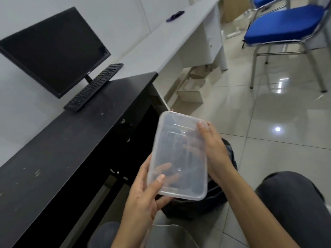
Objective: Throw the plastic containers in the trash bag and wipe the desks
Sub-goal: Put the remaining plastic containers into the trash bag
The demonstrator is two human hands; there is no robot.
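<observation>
Plastic container (179, 154) sits lower centre of frame, over the black trash bag (188, 210), long axis running bottom to top. Your left hand (143, 199) grips its lower end; your right hand (213, 145), its upper-right edge.

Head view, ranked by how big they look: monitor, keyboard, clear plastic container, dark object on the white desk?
1. monitor
2. plastic container, which is nearest the camera, so its look is inflated
3. keyboard
4. dark object on the white desk, farthest away
</observation>
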